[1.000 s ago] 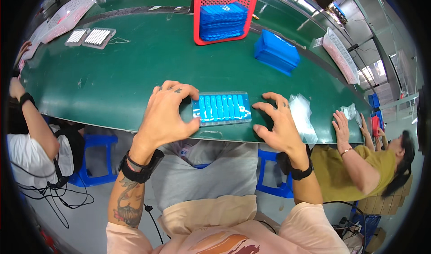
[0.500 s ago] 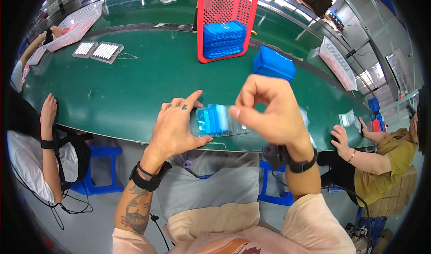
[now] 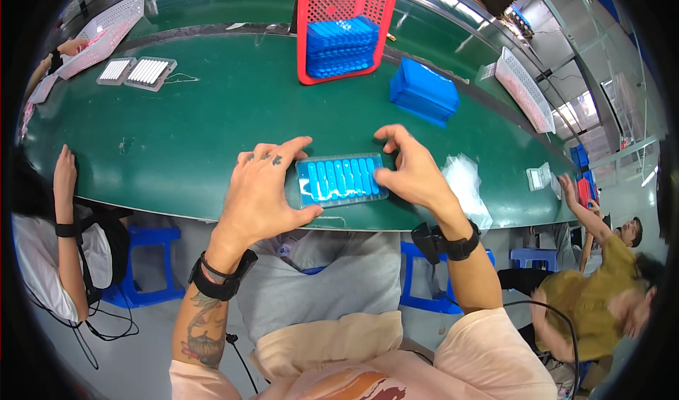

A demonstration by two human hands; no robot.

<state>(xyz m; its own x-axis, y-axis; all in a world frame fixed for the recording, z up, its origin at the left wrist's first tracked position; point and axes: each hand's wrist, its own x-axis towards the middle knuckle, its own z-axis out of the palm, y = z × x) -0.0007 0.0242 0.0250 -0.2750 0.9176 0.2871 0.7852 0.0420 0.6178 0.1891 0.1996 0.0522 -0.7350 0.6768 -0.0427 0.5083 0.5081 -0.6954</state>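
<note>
A shallow clear plastic case (image 3: 341, 179) lies on the green table in front of me. It shows a row of several long, rounded blue pieces side by side, under a shiny clear surface. My left hand (image 3: 258, 191) curves around the case's left end, fingers spread, the thumb near its lower left corner. At the right end is my right hand (image 3: 419, 172), fingers apart and curled, its thumb at the case's edge. Nothing shows between the fingers of either hand.
Beyond the case stand a red basket (image 3: 304, 46) of stacked blue cases and a blue stack (image 3: 424, 92). Clear plastic bags (image 3: 465, 191) lie right of my right hand. Two trays of white sticks (image 3: 148, 72) lie far left. Co-workers sit on both sides.
My right hand has lowered from above to the case's right end and its fingers have parted. The blue row, partly blurred before, now spans the case. The co-worker at right has leaned over.
</note>
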